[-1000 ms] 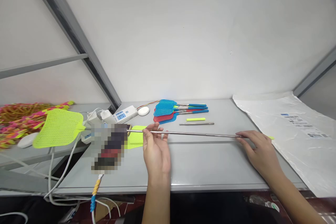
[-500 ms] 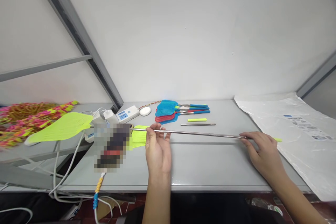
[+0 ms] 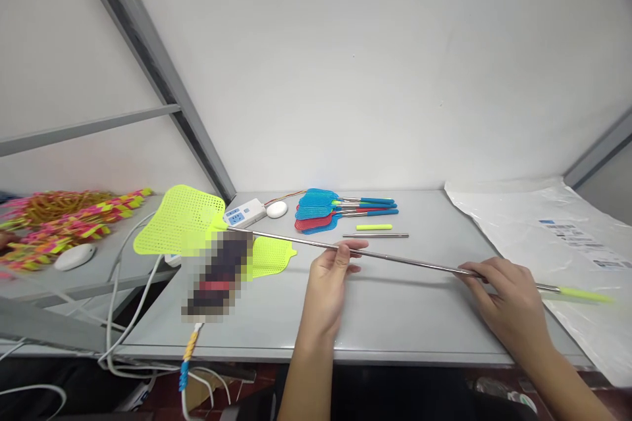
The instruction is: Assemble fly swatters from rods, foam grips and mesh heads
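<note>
A yellow-green fly swatter with a long extended metal rod stretches across the head view, slightly tilted down to the right. My left hand pinches the rod near its middle, thumb on top. Farther right, my right hand grips the thicker part of the rod; the yellow-green handle sticks out beyond it, blurred at the tip. A loose yellow-green swatter head lies on the table behind the rod. Beyond my hands rest a yellow-green handle tube and a bare metal rod.
Several blue and red fly swatters are stacked at the back. A power strip and a white round object stand left of them. A white plastic bag covers the right side. A pixelated object with a cable lies at the left.
The swatter has turned its mesh head toward me, and its handle now shows farther right, past my right hand. My left hand has shifted right along the view, still at the rod.
</note>
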Demonstrator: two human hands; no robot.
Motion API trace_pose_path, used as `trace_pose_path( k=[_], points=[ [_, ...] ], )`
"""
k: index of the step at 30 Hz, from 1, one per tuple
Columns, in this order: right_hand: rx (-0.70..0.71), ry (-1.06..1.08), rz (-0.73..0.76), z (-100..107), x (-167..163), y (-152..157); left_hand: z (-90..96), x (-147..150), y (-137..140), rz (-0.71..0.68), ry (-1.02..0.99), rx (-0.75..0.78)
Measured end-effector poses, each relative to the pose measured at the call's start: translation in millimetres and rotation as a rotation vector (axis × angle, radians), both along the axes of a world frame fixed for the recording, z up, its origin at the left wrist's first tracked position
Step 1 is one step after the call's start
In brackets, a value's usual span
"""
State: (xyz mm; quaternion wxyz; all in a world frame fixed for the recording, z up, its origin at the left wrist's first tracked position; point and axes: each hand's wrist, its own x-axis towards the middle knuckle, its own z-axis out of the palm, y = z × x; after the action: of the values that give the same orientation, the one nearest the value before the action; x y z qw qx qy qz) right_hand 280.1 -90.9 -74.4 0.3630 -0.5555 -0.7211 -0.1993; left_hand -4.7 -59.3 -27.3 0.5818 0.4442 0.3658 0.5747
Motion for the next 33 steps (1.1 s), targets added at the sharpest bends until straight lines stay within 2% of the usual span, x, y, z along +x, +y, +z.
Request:
trace_pose_path(
  k=[3,9,13,19,25,27,30,33],
  points=[
    [-0.003,-0.003,0.020,2.8,-1.5,-0.6,-0.2,-3.5,1.7,0.119,-0.035,0.029],
    [-0.025,0.054,-0.056,4.1,1.0,2.3,0.1,-34.0,14.1,0.561,-0.369,0.097],
    [-0.057,0.056,-0.031,2.9,0.0,3.1,1.4,-53.4,17.8,0.751,-0.430,0.141],
    [-0.060,0.057,-0.074,2.0,-3.1,2.8,0.1,-44.2,14.5,0.708,-0.398,0.136],
    [-0.089,0.069,-0.081,2.8,-3.4,0.9,-3.6,-15.3,5.7,0.461,-0.180,0.073],
    [-0.081,0.072,-0.095,3.2,-1.6,0.2,-3.1,-13.1,3.9,0.429,-0.121,0.068],
    [-0.074,0.069,-0.064,4.1,-1.5,-0.7,-0.1,-20.3,4.5,0.470,-0.170,0.086],
    [-0.077,0.060,-0.016,5.3,-4.9,-0.6,3.4,-35.7,8.2,0.613,-0.352,0.123]
  ],
)
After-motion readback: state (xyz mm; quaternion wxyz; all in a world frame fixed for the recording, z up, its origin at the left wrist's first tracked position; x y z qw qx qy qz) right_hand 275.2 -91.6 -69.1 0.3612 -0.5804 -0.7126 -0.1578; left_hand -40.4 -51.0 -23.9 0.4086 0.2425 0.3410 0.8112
